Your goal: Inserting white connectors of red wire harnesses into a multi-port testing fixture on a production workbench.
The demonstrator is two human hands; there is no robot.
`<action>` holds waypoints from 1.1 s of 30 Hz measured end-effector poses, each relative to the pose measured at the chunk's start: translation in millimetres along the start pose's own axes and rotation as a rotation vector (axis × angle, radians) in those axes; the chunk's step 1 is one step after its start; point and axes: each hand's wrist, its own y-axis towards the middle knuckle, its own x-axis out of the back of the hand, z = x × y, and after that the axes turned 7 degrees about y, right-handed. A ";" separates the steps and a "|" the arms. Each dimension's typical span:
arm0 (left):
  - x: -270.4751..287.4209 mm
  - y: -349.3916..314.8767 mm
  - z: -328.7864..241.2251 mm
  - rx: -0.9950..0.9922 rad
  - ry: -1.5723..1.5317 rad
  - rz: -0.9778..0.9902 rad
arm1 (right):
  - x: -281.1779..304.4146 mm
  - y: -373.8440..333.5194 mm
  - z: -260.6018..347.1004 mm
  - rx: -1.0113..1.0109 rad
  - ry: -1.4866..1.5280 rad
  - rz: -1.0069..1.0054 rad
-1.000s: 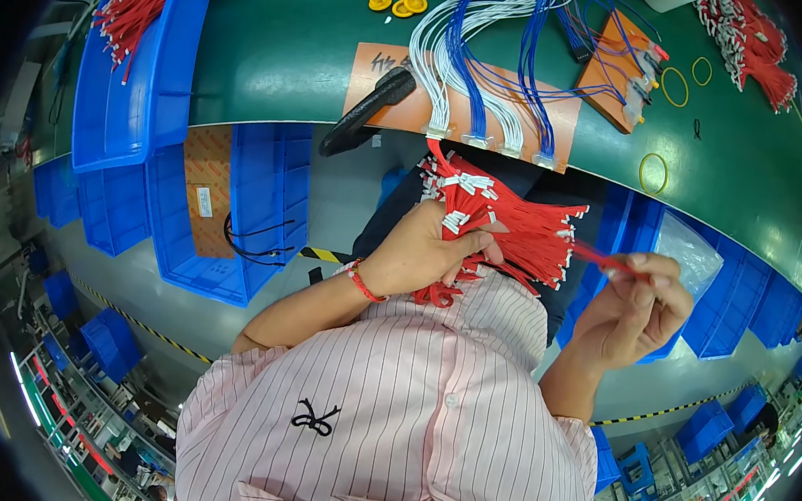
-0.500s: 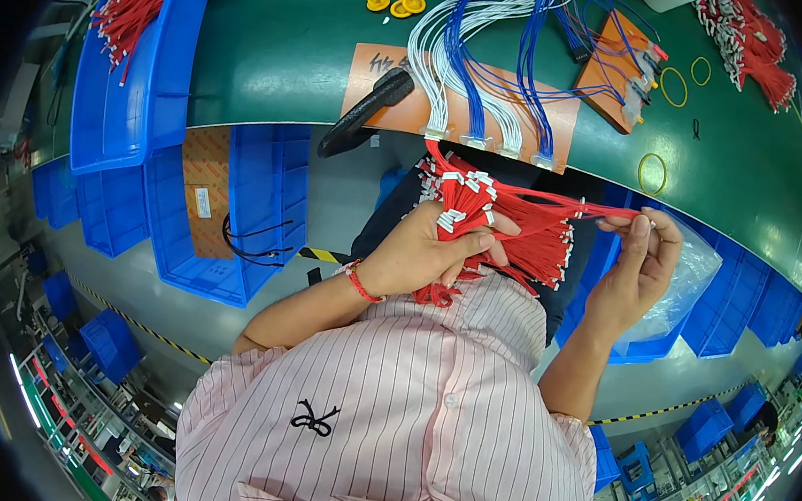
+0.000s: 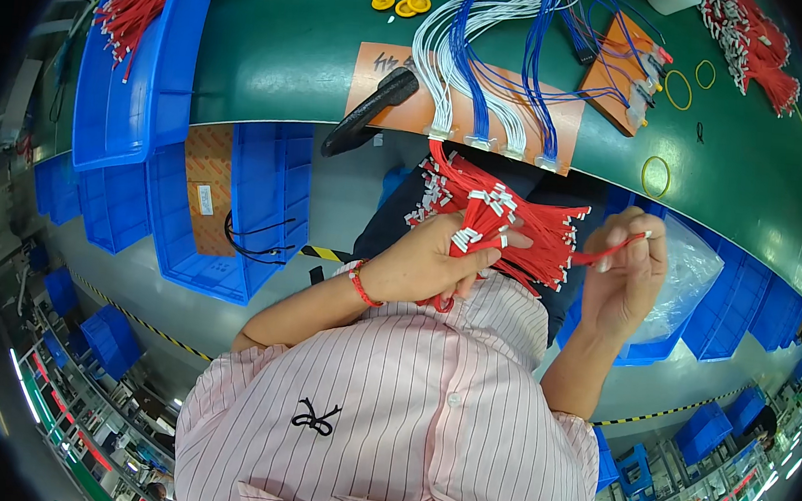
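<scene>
My left hand is closed round a small bunch of red wires whose white connector ends fan out above the fingers. Beneath it, across my lap, lies a larger heap of red wires, also tipped with white connectors. To the right, my right hand pinches a red wire with a white end showing at the fingertips. Above the heap, an orange board at the table edge carries a row of clear connectors joined to white wires and blue wires. Red wires hang from its leftmost connector.
A black handle-like object juts over the edge of the green table. Blue bins stand at left, one holding red wires. An orange block, yellow rings and a plastic bag are at right.
The red wires stretched between my hands have come away from the left connector; my right hand has dropped slightly, with the wire now short and curved. My left hand's bunch has shifted a little right.
</scene>
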 end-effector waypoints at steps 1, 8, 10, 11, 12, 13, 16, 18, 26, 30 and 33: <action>0.1 -1.8 -1.2 0.004 0.007 0.022 | 1.3 0.2 -1.6 -0.055 0.071 0.076; 9.7 -19.2 15.2 -0.048 0.015 0.142 | -29.1 7.2 -31.9 -0.370 -0.206 -0.144; 9.0 -22.5 17.8 -0.034 -0.120 0.146 | -27.0 6.4 -43.1 -0.344 -0.202 -0.167; 11.6 -23.2 16.7 -0.013 -0.148 0.164 | -26.6 5.0 -47.1 -0.322 -0.195 -0.188; 16.4 -24.6 14.4 0.008 -0.175 0.183 | -27.5 4.1 -49.8 -0.298 -0.189 -0.209; 20.0 -25.9 13.1 0.030 -0.202 0.202 | -30.2 3.3 -51.8 -0.274 -0.189 -0.232; 25.9 -27.0 30.4 -0.064 -0.371 0.137 | -35.2 -0.3 -56.9 -0.237 -0.178 -0.282; 26.7 -26.4 39.9 -0.150 -0.491 0.095 | -34.8 -1.9 -60.7 -0.254 -0.152 -0.297; 31.8 -31.4 55.2 -0.458 -0.373 0.325 | -39.7 0.6 -58.4 -0.267 -0.177 -0.315; 23.6 -31.9 45.5 -0.284 -0.420 0.195 | -36.8 1.3 -58.9 -0.278 -0.175 -0.330; 28.6 -29.7 53.3 -0.400 -0.449 0.217 | -38.9 1.8 -58.8 -0.297 -0.140 -0.337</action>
